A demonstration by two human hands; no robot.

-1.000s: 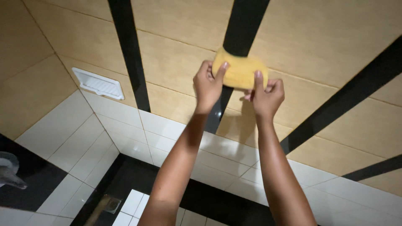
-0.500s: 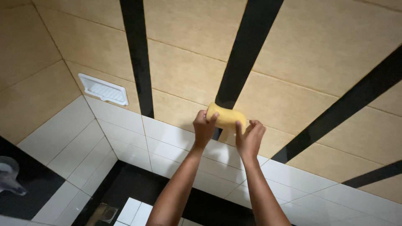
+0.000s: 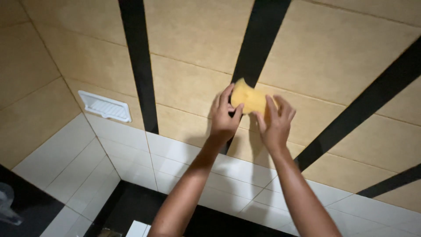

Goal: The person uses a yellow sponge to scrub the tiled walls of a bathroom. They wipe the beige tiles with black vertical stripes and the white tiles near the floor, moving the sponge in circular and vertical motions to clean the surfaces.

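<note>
Your fingers close on a yellow sponge (image 3: 249,100) from both sides: the left hand (image 3: 224,119) hooks its fingertips over the sponge's left edge with the thumb pushing up beneath it, and the right hand (image 3: 275,123) lays spread fingers across the right half. Held like this, the sponge is pinned flat against the wall with pressure from both palms, which looks like the grip you would want for rubbing a vertical surface without letting it slip.

The sponge sits on the wall where a black tile stripe (image 3: 258,41) crosses the tan tiles (image 3: 188,83), its top edge overlapping the dark band. It is soft, rounded at the corners, slightly bowed under your fingers, and evenly yellow.

Beyond your forearms, a white soap holder (image 3: 105,106) is set into the wall to the left, above a band of white tiles (image 3: 171,153).
</note>
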